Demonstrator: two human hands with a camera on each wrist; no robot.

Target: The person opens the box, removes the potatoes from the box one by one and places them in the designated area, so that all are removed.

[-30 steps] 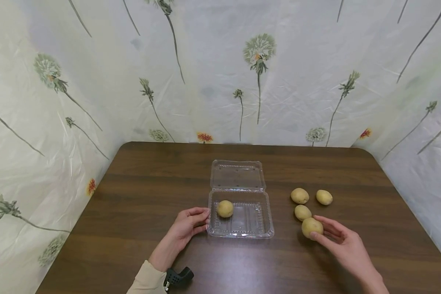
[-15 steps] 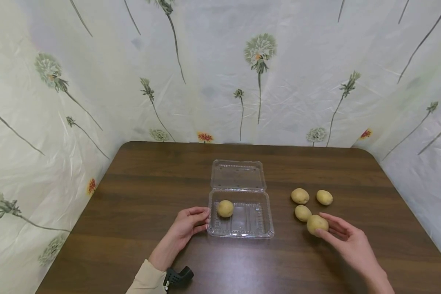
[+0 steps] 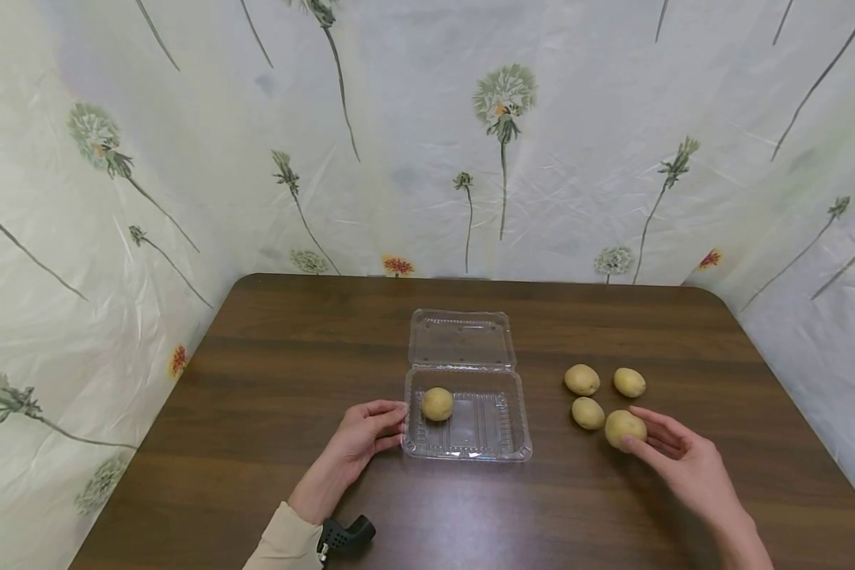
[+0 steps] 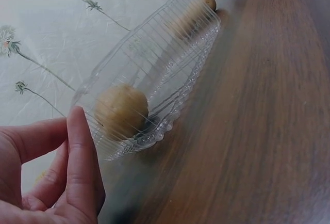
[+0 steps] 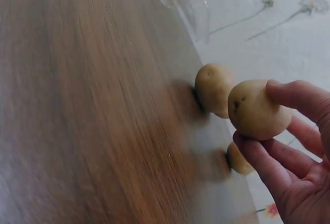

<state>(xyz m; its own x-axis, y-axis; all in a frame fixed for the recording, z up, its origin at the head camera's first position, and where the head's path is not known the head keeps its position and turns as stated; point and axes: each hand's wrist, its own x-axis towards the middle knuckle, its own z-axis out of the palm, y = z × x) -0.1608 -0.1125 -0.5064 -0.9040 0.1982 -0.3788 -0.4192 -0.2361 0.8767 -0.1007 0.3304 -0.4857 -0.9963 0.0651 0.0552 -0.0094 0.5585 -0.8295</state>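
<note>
An open clear plastic clamshell container (image 3: 488,423) lies on the table with its lid (image 3: 461,339) folded back. One round yellow potato (image 3: 437,404) sits in the left part of its base. At the container's left rim, my left hand (image 3: 365,435) pinches the edge between thumb and fingers. My right hand (image 3: 694,469) holds another potato (image 3: 623,428) by its fingertips, to the right of the container. In the right wrist view this held potato (image 5: 258,109) shows dark spots and appears raised over the table.
Near the held potato lie three loose potatoes: a near one (image 3: 587,413), a back left one (image 3: 582,380) and a back right one (image 3: 629,383). A flower-print sheet (image 3: 413,119) stands behind the brown wooden table (image 3: 292,340).
My right hand has carried its potato a little to the right and farther back, away from the container. My left hand stays at the container's rim.
</note>
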